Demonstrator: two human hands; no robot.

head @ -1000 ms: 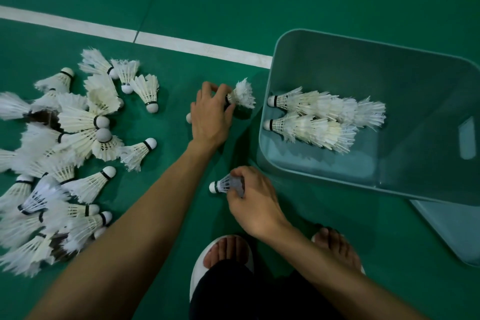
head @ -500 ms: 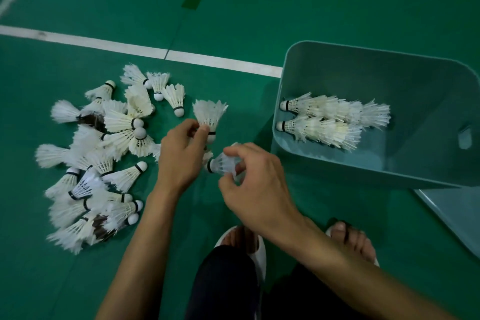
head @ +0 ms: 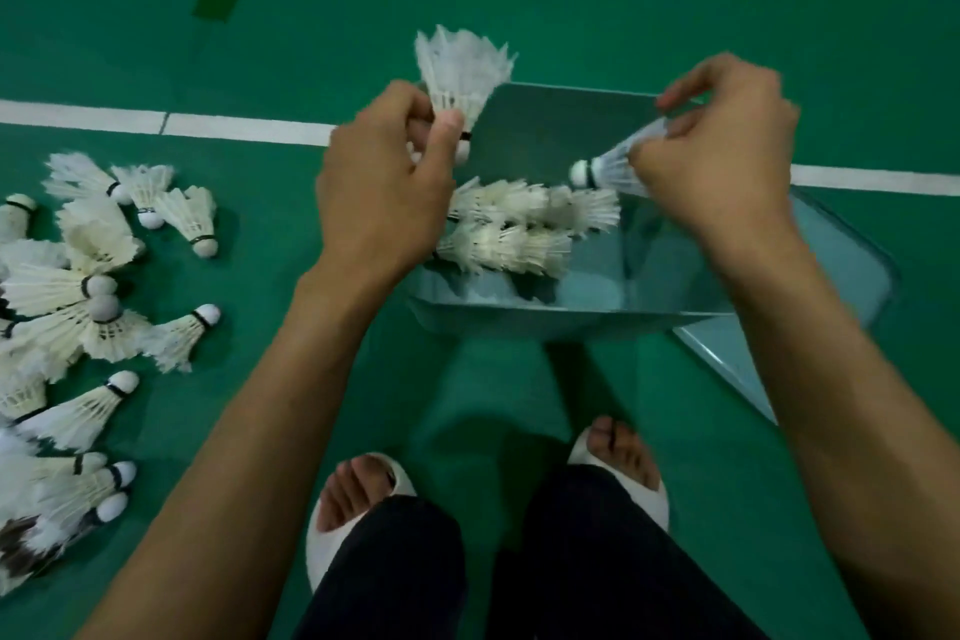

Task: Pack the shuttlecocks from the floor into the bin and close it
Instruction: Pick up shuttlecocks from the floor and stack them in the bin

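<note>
I see left hand (head: 379,192) pinching one shuttlecock (head: 460,68) near its cork, feathers up, over the left edge of the bin (head: 545,320); right hand (head: 717,161) pinches another shuttlecock (head: 610,166) by the feathers, cork pointing left, above the bin. Two stacked rows (head: 519,229) lie inside; loose pile (head: 93,296) on floor at left

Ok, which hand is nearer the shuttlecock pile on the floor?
Left. The left hand is at the bin's left edge, right of the pile; the right hand is over the bin's right part, farther off.
</note>
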